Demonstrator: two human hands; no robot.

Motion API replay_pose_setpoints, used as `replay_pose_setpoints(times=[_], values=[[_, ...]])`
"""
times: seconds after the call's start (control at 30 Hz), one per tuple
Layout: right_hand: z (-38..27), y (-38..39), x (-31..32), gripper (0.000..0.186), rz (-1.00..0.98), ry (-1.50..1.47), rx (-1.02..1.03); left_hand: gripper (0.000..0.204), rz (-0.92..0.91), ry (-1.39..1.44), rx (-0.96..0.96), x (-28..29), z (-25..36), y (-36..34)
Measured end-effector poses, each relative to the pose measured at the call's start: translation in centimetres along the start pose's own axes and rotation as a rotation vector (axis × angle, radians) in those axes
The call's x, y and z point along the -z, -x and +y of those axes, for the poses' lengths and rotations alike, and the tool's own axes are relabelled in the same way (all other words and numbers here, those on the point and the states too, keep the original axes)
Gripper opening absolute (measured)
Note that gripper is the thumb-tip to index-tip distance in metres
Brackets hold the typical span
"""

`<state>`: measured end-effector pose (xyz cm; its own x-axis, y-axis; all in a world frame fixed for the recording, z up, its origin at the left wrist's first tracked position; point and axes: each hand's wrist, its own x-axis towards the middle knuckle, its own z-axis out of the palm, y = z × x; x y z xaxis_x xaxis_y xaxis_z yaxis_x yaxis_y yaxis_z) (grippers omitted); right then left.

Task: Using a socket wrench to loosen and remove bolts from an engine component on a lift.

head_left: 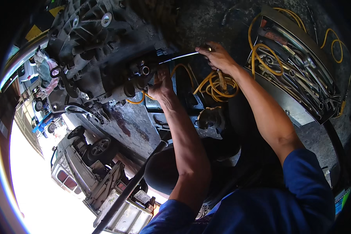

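Observation:
A large dark metal gearbox-like housing fills the upper left, with a round steel fitting near its lower right. My left hand reaches up just beside that fitting, its fingers curled into shadow; what they hold is hidden. My right hand grips a long slim metal tool by its right end, the shaft pointing left toward the housing near my left hand. Just below my right hand lie coiled yellow hose and a tan-handled item.
An open metal toolbox full of wrenches stands at right on the stained floor. Under my arms are a dark metal jack-like frame and a black bar. A pale vehicle shows in the bright opening at lower left.

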<state>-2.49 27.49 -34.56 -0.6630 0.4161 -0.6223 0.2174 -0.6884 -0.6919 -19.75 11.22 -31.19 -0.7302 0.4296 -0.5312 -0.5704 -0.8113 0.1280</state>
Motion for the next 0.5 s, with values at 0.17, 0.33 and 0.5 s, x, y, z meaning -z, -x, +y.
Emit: replay_pose_setpoints(times=[0.17,0.33,0.5], values=[[-0.2,0.6,0.9,0.032,0.033,-0.108,0.024,0.056,0.047,0.103,0.133,2.2,-0.3,-2.8],[-0.2,0.5,1.2,0.023,0.034,-0.184,-0.009,0.063,-0.177,0.158,0.294,2.8,-0.2,-3.8],[0.8,-0.3,1.9,0.023,0.042,-0.172,-0.007,0.034,0.231,-0.131,-0.103,1.3,-5.1,-1.9]])
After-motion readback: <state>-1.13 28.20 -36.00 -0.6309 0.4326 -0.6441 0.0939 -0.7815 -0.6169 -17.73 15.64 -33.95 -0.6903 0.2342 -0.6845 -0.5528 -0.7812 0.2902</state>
